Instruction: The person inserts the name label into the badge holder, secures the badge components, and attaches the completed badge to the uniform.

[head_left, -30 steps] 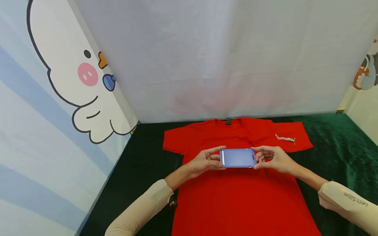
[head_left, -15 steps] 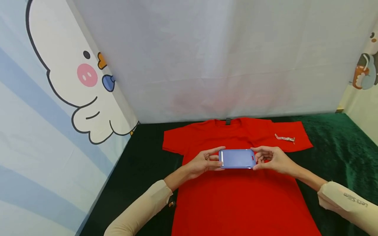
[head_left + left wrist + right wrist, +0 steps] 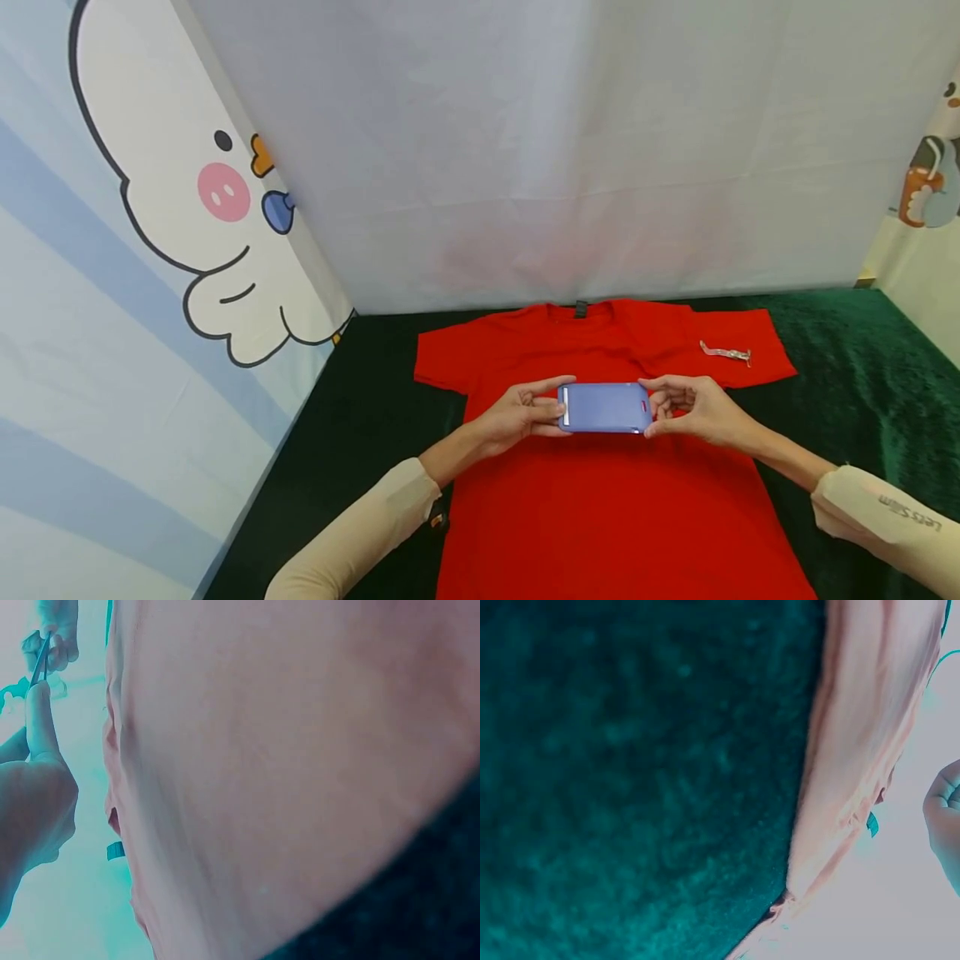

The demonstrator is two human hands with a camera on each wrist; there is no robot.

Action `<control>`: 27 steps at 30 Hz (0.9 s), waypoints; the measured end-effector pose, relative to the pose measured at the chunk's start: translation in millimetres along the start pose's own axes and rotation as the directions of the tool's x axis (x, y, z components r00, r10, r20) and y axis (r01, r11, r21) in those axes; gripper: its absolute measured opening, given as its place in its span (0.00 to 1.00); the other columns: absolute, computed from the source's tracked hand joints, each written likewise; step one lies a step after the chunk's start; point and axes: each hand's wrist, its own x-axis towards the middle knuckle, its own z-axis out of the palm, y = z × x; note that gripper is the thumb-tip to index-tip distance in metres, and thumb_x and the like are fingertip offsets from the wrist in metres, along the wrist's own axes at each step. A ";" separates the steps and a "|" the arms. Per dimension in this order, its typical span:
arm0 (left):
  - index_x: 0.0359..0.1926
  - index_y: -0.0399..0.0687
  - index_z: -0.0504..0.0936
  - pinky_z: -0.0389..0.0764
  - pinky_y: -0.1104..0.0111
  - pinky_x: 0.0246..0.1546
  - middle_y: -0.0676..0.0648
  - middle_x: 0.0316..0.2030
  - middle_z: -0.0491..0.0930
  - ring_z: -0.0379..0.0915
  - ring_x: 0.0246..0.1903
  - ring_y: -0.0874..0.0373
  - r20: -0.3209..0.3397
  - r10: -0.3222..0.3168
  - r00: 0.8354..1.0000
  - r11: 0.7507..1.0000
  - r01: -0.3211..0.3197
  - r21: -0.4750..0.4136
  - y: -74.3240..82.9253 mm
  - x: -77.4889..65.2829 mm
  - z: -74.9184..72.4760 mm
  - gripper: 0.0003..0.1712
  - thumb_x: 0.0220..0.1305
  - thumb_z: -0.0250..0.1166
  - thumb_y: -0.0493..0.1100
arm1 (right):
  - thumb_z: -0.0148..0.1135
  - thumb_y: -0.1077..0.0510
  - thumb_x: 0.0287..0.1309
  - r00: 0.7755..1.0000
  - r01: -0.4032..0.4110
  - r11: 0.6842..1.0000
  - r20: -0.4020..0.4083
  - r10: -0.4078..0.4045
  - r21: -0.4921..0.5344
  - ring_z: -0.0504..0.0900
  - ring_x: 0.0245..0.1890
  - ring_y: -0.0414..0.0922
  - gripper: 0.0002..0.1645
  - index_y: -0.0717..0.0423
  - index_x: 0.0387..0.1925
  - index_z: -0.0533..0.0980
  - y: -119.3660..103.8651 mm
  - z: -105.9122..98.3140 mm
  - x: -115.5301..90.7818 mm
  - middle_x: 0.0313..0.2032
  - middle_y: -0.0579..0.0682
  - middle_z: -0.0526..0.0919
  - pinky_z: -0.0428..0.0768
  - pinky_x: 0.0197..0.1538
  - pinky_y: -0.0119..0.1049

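A translucent blue card holder (image 3: 606,407), with a small slot at its right end and a pale strip at its left, is held level between both hands above a red T-shirt (image 3: 600,508). My left hand (image 3: 513,417) grips the left end between thumb and fingers. At the other end, my right hand (image 3: 701,408) pinches the corners with thumb and forefinger. In the left wrist view the card holder (image 3: 40,660) appears edge-on between the left hand (image 3: 37,795) and the right hand (image 3: 64,630). Only part of the right hand (image 3: 946,821) shows in the right wrist view.
The T-shirt lies spread on a dark green cloth (image 3: 832,358), its collar toward the white curtain (image 3: 525,167). On its right sleeve rests a small silvery strap (image 3: 725,353). A cartoon-printed panel (image 3: 150,350) stands at the left.
The card holder and both hands have come down slightly in the head view. Both hands keep their hold on its ends, and the left thumb has shifted a little on its edge.
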 end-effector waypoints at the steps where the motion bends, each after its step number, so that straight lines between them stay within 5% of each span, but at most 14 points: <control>1: 0.78 0.48 0.62 0.82 0.57 0.55 0.32 0.71 0.69 0.84 0.47 0.58 0.001 0.001 1.000 1.000 -0.001 -0.001 0.0 0.4 0.3 0.32 0.77 0.53 0.31 | 0.73 0.75 0.50 1.000 -0.001 1.000 0.000 0.001 0.003 0.80 0.28 0.39 0.35 0.84 0.59 0.70 -0.4 0.1 -0.1 0.34 0.48 0.85 0.83 0.35 0.25; 9: 0.78 0.48 0.62 0.78 0.54 0.56 0.31 0.68 0.71 0.85 0.46 0.60 0.013 0.009 1.000 1.000 -0.008 -0.010 -0.8 2.5 0.4 0.32 0.77 0.53 0.30 | 0.73 0.74 0.50 1.000 -0.027 1.000 -0.001 0.027 0.002 0.80 0.28 0.37 0.35 0.83 0.59 0.70 1.4 0.1 0.8 0.34 0.45 0.85 0.83 0.35 0.25; 15: 0.78 0.48 0.62 0.81 0.55 0.57 0.37 0.61 0.81 0.84 0.47 0.59 0.032 0.027 0.999 1.000 -0.028 0.001 -3.1 2.8 -0.9 0.32 0.77 0.53 0.31 | 0.73 0.74 0.51 1.000 -0.029 0.999 0.005 0.029 0.025 0.80 0.28 0.36 0.34 0.83 0.59 0.70 2.4 -1.1 1.7 0.33 0.46 0.85 0.84 0.36 0.24; 22: 0.79 0.48 0.61 0.81 0.55 0.57 0.31 0.68 0.71 0.84 0.48 0.59 0.050 0.022 0.999 1.000 -0.022 0.001 -5.5 3.1 -2.7 0.32 0.77 0.52 0.31 | 0.72 0.72 0.53 0.998 -0.068 0.996 0.021 0.067 0.054 0.80 0.29 0.37 0.33 0.81 0.59 0.70 2.0 -0.2 3.4 0.33 0.47 0.84 0.84 0.39 0.24; 27: 0.79 0.49 0.61 0.79 0.54 0.58 0.45 0.52 0.86 0.84 0.47 0.60 0.057 0.031 0.998 0.999 -0.031 -0.010 -6.4 2.4 -3.6 0.33 0.77 0.53 0.31 | 0.72 0.72 0.53 0.996 -0.082 0.995 0.026 0.080 0.049 0.79 0.28 0.37 0.33 0.80 0.60 0.70 -0.6 0.3 5.5 0.33 0.44 0.84 0.83 0.39 0.24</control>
